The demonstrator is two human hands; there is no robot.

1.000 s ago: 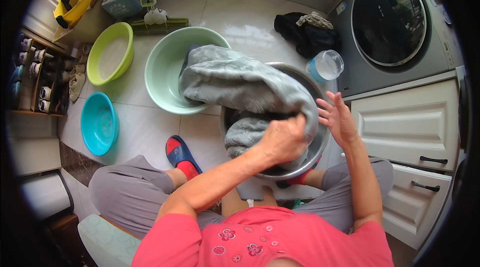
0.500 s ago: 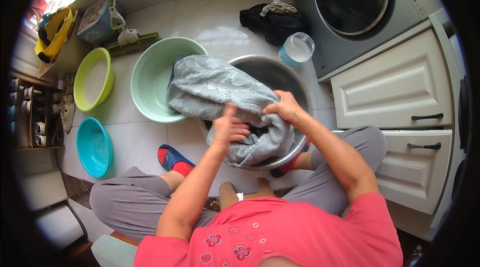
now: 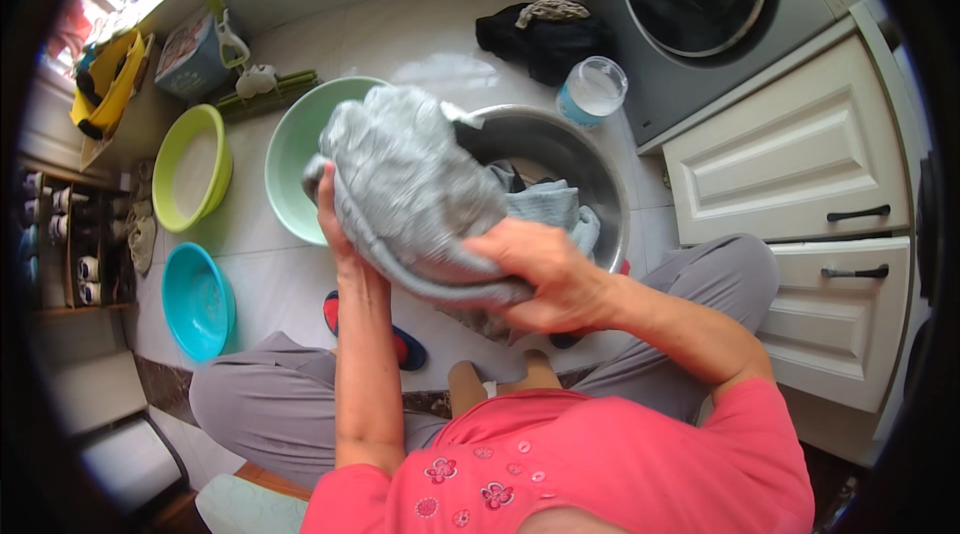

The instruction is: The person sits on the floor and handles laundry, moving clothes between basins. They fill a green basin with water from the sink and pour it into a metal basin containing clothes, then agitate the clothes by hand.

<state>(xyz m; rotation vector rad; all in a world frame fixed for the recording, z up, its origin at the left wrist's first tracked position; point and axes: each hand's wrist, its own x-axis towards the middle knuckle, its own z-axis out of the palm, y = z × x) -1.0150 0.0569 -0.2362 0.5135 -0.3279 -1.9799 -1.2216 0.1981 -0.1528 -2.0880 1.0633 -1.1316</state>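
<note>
Grey cloth (image 3: 410,179) is overhanging the metal basin's (image 3: 603,174) left edge, left hand (image 3: 342,239) and right hand (image 3: 552,276) clamping it; this apparent lift next needs steadiness.

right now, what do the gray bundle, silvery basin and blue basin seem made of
Gray bundle: fabric with slight sheen, creasing softly; fiber unclear. Silvery basin: metal, likely steel, given its reflective rim. Blue basin: likely plastic, given its bright, smooth, glossy wall.

Grey cloth (image 3: 415,184), perhaps faintly patterned
</note>
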